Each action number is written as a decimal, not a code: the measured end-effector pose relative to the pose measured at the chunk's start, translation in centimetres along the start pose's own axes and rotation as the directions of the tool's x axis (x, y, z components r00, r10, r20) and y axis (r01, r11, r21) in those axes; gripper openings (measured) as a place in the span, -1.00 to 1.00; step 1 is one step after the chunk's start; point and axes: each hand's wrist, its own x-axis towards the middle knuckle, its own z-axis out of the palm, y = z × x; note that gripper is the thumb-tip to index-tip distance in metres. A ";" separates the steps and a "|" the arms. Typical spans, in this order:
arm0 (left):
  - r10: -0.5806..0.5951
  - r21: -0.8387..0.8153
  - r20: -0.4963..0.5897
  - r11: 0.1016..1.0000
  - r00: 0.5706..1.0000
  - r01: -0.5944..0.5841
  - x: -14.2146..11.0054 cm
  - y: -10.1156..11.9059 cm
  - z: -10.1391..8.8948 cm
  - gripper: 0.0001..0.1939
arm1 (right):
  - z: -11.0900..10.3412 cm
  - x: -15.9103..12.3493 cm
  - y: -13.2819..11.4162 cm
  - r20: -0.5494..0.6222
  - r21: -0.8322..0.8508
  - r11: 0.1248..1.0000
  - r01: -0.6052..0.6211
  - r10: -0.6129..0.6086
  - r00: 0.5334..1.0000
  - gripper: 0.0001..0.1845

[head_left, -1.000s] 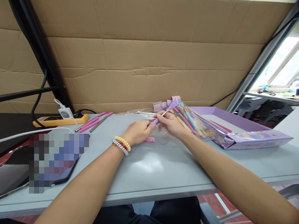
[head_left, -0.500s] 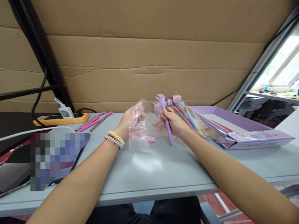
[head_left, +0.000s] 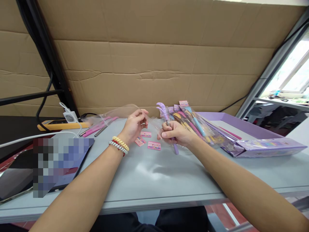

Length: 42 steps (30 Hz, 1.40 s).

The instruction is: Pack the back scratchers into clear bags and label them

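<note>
My right hand point(head_left: 177, 132) is closed around a purple back scratcher point(head_left: 163, 110) with a hand-shaped head. Its head points up and away, and its purple handle end sticks out below my fist. In my left hand point(head_left: 135, 124), fingers pinched, is a clear plastic bag point(head_left: 120, 111) that billows out to the left; film also stretches across to my right fingers. Under my hands lie pink printed cards point(head_left: 154, 146) on the table. To the right of my right hand, several bagged back scratchers point(head_left: 196, 122) in blue, pink and yellow form a pile.
An open purple box point(head_left: 267, 148) stands at the right with a pink stick inside. Pink back scratchers point(head_left: 96, 130) lie at the left, near an orange power strip point(head_left: 82, 125) and white cable. A tablet-like device point(head_left: 72, 172), partly pixelated, lies at the front left. Cardboard point(head_left: 154, 58) backs the table.
The purple back scratcher has come away from my left hand and stands more upright in my right. My left hand took the plastic bag and spread it leftward, revealing more pink cards.
</note>
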 end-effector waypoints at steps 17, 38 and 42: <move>-0.429 0.437 -0.059 0.801 0.901 0.410 0.1 -0.8 -0.7 -0.59 | 0.3 0.3 0.3 -0.261 -0.211 0.977 -0.023 -0.034 0.965 -0.46; 0.043 0.395 -0.365 0.912 0.930 0.113 0.9 -0.4 -1.0 -0.85 | -0.6 0.5 0.6 -0.150 -0.252 0.962 -0.105 0.068 0.986 -0.40; 0.049 0.329 -0.293 0.943 0.955 0.053 0.8 -0.4 -0.8 -0.81 | -0.5 0.3 0.6 -0.147 -0.358 0.931 -0.077 0.025 0.989 -0.40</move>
